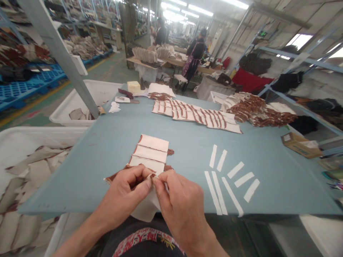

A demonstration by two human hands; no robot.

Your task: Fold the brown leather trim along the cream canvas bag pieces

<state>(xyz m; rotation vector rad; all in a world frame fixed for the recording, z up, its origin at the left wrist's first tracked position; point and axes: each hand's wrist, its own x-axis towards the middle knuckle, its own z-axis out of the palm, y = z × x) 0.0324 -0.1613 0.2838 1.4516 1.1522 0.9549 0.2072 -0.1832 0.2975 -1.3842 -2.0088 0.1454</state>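
Near the table's front edge, my left hand (128, 194) and my right hand (182, 200) meet, both pinching the edge of a cream and brown fabric piece (144, 210). Its lower part hangs pale below my fingers, and a brown bit shows between the fingertips. Just beyond lie overlapping cream panels (150, 152) with brown edges and brown tabs at their right side. To the right of my hands, several white strips (224, 160) are spread on the blue-green table (187, 142). What exactly is folded at the pinch is hidden by my fingers.
Across the back runs a row of overlapping cream and brown pieces (195, 114), with a heap of similar pieces (257, 109) at right. A cardboard box (301, 144) stands at the right edge. White bins (45, 132) with fabric flank the left side. A person (195, 53) stands far behind.
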